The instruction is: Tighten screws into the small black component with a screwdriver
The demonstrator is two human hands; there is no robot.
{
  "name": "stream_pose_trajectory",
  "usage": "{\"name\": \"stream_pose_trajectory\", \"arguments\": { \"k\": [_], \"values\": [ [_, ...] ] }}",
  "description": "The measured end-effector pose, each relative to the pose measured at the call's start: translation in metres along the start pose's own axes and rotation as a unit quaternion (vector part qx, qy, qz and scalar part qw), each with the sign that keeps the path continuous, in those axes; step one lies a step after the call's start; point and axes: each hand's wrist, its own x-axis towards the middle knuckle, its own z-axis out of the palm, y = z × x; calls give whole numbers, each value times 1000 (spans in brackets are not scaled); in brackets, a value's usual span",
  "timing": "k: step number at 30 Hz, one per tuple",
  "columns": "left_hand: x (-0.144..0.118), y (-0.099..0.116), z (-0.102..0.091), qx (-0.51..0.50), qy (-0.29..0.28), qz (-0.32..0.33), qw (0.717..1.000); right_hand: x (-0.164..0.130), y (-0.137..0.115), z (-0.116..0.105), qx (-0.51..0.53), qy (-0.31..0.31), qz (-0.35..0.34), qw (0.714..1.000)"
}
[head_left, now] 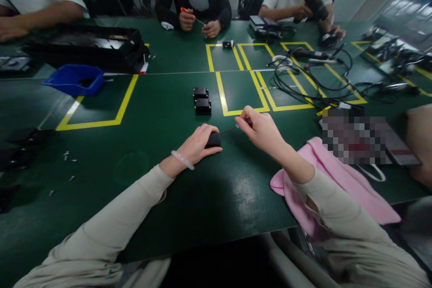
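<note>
On the green table, my left hand (pixel 198 144) grips a small black box (pixel 213 140) between thumb and fingers, a pale bracelet around the wrist. My right hand (pixel 261 128) is closed on the dark handle of a screwdriver (pixel 229 130). Its thin shaft points left, and the tip meets the right side of the box; the exact contact spot is too small to make out. Just beyond my left hand sit two similar black boxes (pixel 203 106), one behind the other, with small shiny bits at their sides.
A blue scoop-shaped bin (pixel 76 80) and a long black casing (pixel 91 49) stand at the left. Tangled black cables (pixel 313 76) lie at the right, near a pink cloth (pixel 313 166). Across the table, one person holds an orange-handled screwdriver (pixel 185 10), another a power tool (pixel 316 5).
</note>
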Motion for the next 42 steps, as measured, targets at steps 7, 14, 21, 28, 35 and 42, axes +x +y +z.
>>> {"name": "stream_pose_trajectory", "arguments": {
  "k": [7, 14, 21, 28, 35, 42],
  "values": [
    [1, 4, 5, 6, 39, -13, 999, -4, 1, 2, 48, -6, -4, 999],
    [6, -1, 0, 4, 4, 12, 1000, -4, 6, 2, 126, 0, -59, 990],
    [9, 1, -7, 54, -43, 27, 997, -11, -1, 3, 65, 8, -77, 995],
    [6, 23, -16, 242, -55, -9, 969, -8, -1, 6, 46, 17, -61, 997],
    [6, 35, -25, 327, -94, -47, 939, -8, 1, 5, 59, 14, -61, 996],
    [6, 35, -28, 299, -126, -85, 942, -10, -3, 5, 48, 6, -57, 997]
  ]
}}
